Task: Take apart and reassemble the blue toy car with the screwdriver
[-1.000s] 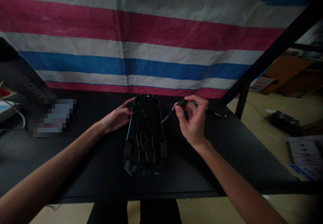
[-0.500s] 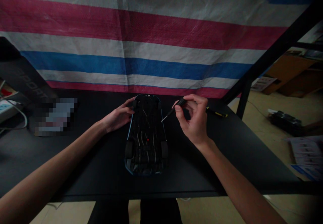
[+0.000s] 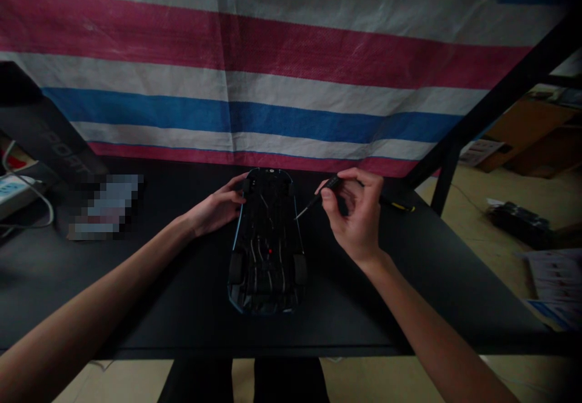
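Observation:
A blue toy car [image 3: 268, 239] lies upside down on the black table, its dark underside and wheels facing up. My left hand [image 3: 221, 208] rests against the car's left side near the far end, fingers curled round the edge and partly hidden by it. Between thumb and fingers of my right hand [image 3: 357, 212] is a screwdriver [image 3: 317, 197] with a black handle. Its thin metal tip points down and left, at the car's right edge; whether it touches, I cannot tell.
A black and yellow tool [image 3: 402, 206] lies behind my right hand. At the left are a blurred-out flat item [image 3: 109, 206], a white power strip [image 3: 20, 189] and cables. A striped sheet [image 3: 273, 88] hangs behind the table [image 3: 182, 306]; a black frame post [image 3: 491, 106] stands right.
The whole view has shifted slightly, moving everything a little to the right. Both hands keep their holds, and the screwdriver stays beside the car's right edge.

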Demonstrator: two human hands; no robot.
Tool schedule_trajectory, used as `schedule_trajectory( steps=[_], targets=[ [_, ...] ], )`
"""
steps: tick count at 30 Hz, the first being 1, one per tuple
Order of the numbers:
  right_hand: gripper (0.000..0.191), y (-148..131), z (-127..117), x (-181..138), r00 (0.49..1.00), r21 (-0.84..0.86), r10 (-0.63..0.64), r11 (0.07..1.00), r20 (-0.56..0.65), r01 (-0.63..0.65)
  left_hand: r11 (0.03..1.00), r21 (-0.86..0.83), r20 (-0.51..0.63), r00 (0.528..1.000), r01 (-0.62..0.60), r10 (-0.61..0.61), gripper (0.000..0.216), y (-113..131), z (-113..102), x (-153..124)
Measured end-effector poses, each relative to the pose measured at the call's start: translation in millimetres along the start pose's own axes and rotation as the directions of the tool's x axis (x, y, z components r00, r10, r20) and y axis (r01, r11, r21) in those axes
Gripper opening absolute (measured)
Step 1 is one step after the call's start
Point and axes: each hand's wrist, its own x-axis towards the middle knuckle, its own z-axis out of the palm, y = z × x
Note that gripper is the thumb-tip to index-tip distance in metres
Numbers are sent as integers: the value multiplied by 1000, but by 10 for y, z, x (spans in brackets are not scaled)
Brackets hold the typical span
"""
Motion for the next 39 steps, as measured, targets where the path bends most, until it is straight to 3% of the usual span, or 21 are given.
schedule_trajectory(
  steps=[18, 21, 24, 27, 32, 39],
  targets=[
    [37, -65, 21, -6, 999, -10, -44, 999, 24, 44, 999, 29, -17, 999, 29, -29, 76, 14, 19, -5],
    [36, -114, 6, 30, 993, -87, -118, 989, -5, 117, 999, 43, -15, 1000, 21, -21, 74, 11, 19, -7],
    [21, -172, -37, 81, 986, -202, -161, 966, 31, 164, 999, 44, -16, 1000, 17, -16, 73, 9, 28, -6],
    [7, -209, -79, 119, 985, -220, -151, 961, 82, 165, 999, 35, -21, 999, 26, -26, 74, 17, 51, -8],
    [18, -223, -78, 142, 982, -189, -134, 969, 132, 158, 999, 41, -9, 1000, 18, -18, 72, 23, 60, -14],
    [12, -216, -92, 111, 995, -223, -52, 972, 87, 71, 997, 73, 35, 999, -25, 22, 67, -3, 7, -4]
  ],
)
